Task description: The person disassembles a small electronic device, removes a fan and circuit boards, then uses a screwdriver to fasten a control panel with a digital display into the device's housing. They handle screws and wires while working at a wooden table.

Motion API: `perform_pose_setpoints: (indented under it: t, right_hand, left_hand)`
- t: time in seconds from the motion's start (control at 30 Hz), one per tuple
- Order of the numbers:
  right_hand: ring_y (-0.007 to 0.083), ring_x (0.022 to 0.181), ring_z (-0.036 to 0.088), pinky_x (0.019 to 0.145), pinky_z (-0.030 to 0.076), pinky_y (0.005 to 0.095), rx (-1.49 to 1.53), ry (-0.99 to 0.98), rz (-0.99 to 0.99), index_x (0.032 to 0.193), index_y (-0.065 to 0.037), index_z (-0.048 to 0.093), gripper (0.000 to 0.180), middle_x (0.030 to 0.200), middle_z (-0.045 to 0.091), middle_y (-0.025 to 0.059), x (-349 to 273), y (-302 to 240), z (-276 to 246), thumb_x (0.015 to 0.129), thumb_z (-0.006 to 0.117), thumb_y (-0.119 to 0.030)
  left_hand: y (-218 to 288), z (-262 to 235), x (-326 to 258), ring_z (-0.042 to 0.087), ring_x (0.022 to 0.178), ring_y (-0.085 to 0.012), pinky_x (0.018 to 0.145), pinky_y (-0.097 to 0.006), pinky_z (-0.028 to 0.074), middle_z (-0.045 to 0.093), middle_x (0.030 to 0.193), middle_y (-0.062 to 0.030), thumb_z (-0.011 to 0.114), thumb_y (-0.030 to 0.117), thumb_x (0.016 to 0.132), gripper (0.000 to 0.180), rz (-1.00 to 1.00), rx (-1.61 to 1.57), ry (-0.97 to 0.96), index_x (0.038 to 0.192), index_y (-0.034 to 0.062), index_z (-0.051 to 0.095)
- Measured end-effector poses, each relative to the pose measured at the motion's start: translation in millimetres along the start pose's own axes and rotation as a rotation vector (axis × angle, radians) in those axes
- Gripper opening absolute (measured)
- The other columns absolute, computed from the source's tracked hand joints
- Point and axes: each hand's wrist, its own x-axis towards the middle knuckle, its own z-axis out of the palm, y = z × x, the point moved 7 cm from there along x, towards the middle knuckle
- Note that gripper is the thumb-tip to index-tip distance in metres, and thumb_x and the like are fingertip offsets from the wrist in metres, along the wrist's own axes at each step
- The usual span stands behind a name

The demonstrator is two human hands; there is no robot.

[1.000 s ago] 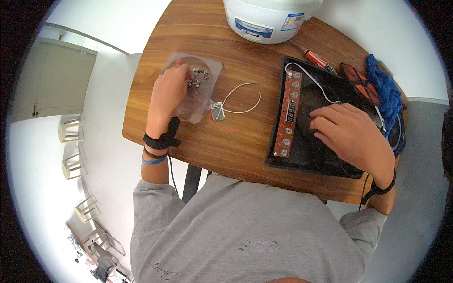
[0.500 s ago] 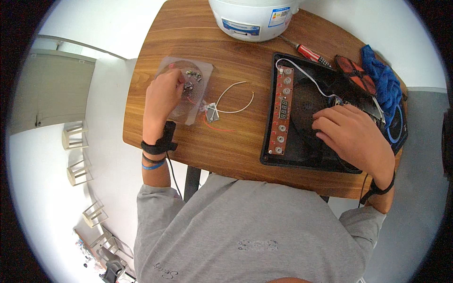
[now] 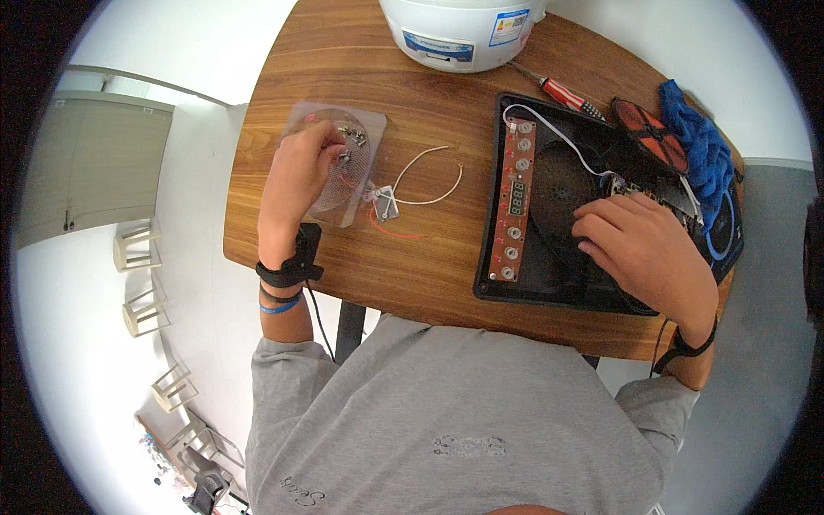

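Observation:
My left hand (image 3: 300, 176) is over a clear plastic lid (image 3: 367, 129) with a round mesh-like pattern. Its thumb and fingertips pinch together beside several small screws (image 3: 353, 136); whatever they hold is too small to make out. My right hand (image 3: 652, 245) lies over a black appliance housing (image 3: 562, 296), fingers loosely bent and apart from the thumb, nothing visible between them. It partly covers a circuit board (image 3: 633, 189). Along the housing's left side runs a reddish-brown control board (image 3: 515, 202) with round buttons and a digit display. A white cable (image 3: 566, 137) crosses the housing.
Between lid and housing lies a small square part (image 3: 388, 204) with white and red wires. Behind stand a white rice cooker (image 3: 463, 34) and a screwdriver (image 3: 571, 99) with a striped handle. A round red-and-black part (image 3: 650, 136) and a blue cloth (image 3: 705, 154) sit at the right.
My left fingertips have lifted and drawn slightly back from the screws. My right hand has barely moved over the housing.

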Motion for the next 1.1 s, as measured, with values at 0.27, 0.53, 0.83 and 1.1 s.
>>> perform_pose_setpoints:
  t: [0.27,0.53,0.83,1.1]
  right_hand:
    - [0.0301,0.103,0.072,0.092,0.057,0.0453,0.005,-0.017,-0.004,0.109,-0.01,0.069,0.016,0.104,0.07,0.0078,2.7,0.3,2.3,0.1,0.077,-0.02]
    - [0.0305,0.103,0.071,0.093,0.057,0.0457,0.01,-0.022,-0.006,0.109,-0.01,0.068,0.016,0.105,0.07,0.0082,5.2,0.1,1.8,0.1,0.077,-0.021]
    - [0.0306,0.103,0.071,0.093,0.056,0.0454,0.012,-0.027,0.006,0.108,-0.01,0.07,0.015,0.105,0.07,0.0079,5.6,1.4,2.7,0.101,0.076,-0.021]
    - [0.031,0.104,0.072,0.095,0.057,0.0457,0.019,-0.044,0.015,0.109,-0.01,0.07,0.015,0.106,0.07,0.0085,5.8,3.0,4.0,0.101,0.076,-0.021]
  left_hand:
    - [-6.3,4.2,-1.5,0.081,0.095,-0.0397,0.087,-0.045,0.061,0.08,0.099,-0.0228,0.075,0.005,0.101,0.012,-0.016,0.035,-0.011,0.111,-0.0008,0.079]
    - [-2.2,13.3,-3.4,0.08,0.104,-0.0403,0.092,-0.048,0.063,0.082,0.107,-0.0207,0.081,0.009,0.095,0.017,-0.046,0.176,-0.048,0.112,0.0047,0.083]
    - [-2.8,19.8,-3.1,0.078,0.106,-0.0406,0.095,-0.05,0.062,0.082,0.11,-0.0193,0.082,0.008,0.091,0.018,-0.009,0.244,-0.057,0.108,0.0056,0.083]
    - [-3.8,20.5,-1.4,0.077,0.104,-0.0394,0.092,-0.05,0.062,0.08,0.108,-0.0165,0.081,0.006,0.09,0.018,-0.032,0.262,-0.083,0.108,0.007,0.081]
